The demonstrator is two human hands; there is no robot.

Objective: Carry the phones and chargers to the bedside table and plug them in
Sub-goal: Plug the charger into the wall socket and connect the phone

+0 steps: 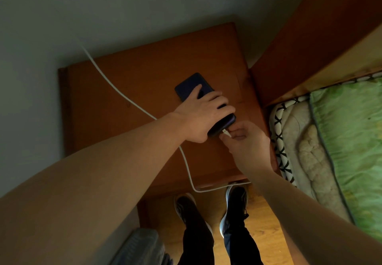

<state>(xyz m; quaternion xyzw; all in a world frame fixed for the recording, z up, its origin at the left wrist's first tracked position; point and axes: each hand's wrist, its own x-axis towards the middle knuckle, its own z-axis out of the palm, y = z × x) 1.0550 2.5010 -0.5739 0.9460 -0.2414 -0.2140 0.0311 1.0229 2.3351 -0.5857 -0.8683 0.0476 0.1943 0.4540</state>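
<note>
A dark phone [191, 87] lies over the wooden bedside table [124, 107], gripped around its middle by my left hand [203, 116]. My right hand [246, 140] pinches the plug end of a white charger cable [111, 83] at the phone's near end, right at its port. The cable runs up the wall at the upper left, crosses the tabletop under my left wrist, loops over the table's front edge and comes back to my right hand. Only this single phone and this single cable are in sight.
A bed with a green cover [351, 132] and a patterned mattress edge [281, 149] stands to the right of the table. A wooden headboard [310, 37] rises at the upper right. My feet in dark shoes [235, 200] stand on the wooden floor before the table.
</note>
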